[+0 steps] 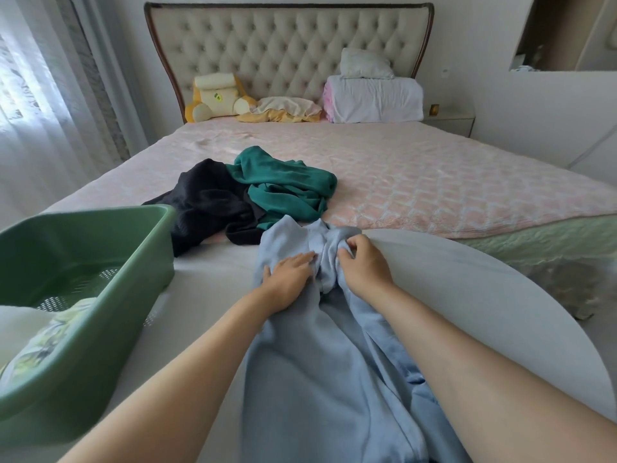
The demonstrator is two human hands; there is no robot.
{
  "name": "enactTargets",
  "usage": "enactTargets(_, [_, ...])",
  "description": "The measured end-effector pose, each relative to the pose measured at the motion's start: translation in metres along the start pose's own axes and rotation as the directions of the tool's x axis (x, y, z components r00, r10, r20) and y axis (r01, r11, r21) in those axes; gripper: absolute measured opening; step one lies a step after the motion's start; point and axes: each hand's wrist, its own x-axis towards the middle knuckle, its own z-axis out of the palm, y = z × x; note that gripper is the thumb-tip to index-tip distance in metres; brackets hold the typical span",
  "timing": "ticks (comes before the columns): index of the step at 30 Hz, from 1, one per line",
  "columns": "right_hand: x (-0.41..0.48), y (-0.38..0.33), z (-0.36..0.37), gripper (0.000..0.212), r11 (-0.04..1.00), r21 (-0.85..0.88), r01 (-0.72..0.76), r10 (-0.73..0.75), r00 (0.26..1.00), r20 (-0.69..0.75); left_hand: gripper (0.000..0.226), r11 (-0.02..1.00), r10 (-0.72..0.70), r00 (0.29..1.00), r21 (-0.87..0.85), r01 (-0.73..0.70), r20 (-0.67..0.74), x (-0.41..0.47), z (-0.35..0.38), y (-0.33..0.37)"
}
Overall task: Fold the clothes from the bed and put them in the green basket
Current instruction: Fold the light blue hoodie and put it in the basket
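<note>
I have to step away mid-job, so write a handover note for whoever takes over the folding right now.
Left hand presses flat on the light blue garment; right hand pinches its bunched far end.
Black garment and teal garment lie unfolded on the bed.
Green basket at left already holds some fabric.
To do: fold the blue piece, then the other two, and basket all three.

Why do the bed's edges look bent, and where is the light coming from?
Head view: the wide-angle lens bows the edges of the bed outward; soft daylight comes through the curtain at left, blown out white there; shadows are faint; the near rim of the green basket is blurred, while the light blue garment looks sharper.
</note>
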Motion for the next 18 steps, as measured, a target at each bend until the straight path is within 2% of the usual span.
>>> enactTargets(1, [-0.001,-0.007,0.003,0.017,0.999,-0.018,0.037,-0.037,0.999,-0.006,0.044,0.961,-0.059,0.998,-0.271,0.060,0.015,-0.002,-0.005,0.003])
enactTargets(2, [-0.001,-0.013,0.007,0.016,0.995,-0.059,0.082,-0.082,0.997,0.007,0.044,0.857,-0.102,0.995,-0.507,0.098,0.021,-0.003,-0.012,0.005])
enactTargets(3, [-0.002,-0.020,0.012,0.015,0.985,-0.108,0.132,-0.128,0.991,0.038,0.048,0.758,-0.120,0.993,-0.645,0.097,0.008,-0.003,-0.021,0.006])
enactTargets(5, [-0.002,-0.035,0.021,0.014,0.953,-0.176,0.248,-0.225,0.964,0.144,0.057,0.688,-0.133,0.990,-0.723,0.057,-0.048,-0.001,-0.039,0.006])
enactTargets(8, [-0.008,-0.065,0.035,0.011,0.913,-0.219,0.345,-0.233,0.880,0.414,0.054,0.709,-0.168,0.983,-0.702,0.063,-0.081,0.000,-0.056,0.006])
enactTargets(10, [-0.010,-0.078,0.042,0.008,0.924,-0.202,0.324,-0.170,0.823,0.543,0.032,0.752,-0.190,0.975,-0.655,0.070,-0.114,0.006,-0.056,-0.003])
enactTargets(11, [-0.008,-0.080,0.044,0.011,0.950,-0.160,0.269,-0.137,0.818,0.559,0.017,0.808,-0.189,0.968,-0.586,0.059,-0.164,0.010,-0.054,-0.009])
enactTargets(12, [-0.005,-0.080,0.044,0.018,0.973,-0.112,0.200,-0.105,0.823,0.558,0.010,0.871,-0.180,0.957,-0.490,0.048,-0.227,0.015,-0.052,-0.016])
enactTargets(14, [0.007,-0.073,0.040,0.032,0.995,-0.017,0.094,-0.073,0.861,0.503,0.016,0.941,-0.175,0.933,-0.332,0.065,-0.314,0.022,-0.050,-0.026])
enactTargets(16, [0.022,-0.063,0.031,0.034,0.991,0.000,0.134,-0.126,0.927,0.354,0.023,0.947,-0.210,0.901,-0.309,0.090,-0.379,0.030,-0.050,-0.033])
enactTargets(18, [0.038,-0.052,0.025,0.020,0.955,-0.141,0.260,-0.222,0.946,0.235,0.030,0.917,-0.287,0.861,-0.381,0.119,-0.420,0.038,-0.051,-0.039])
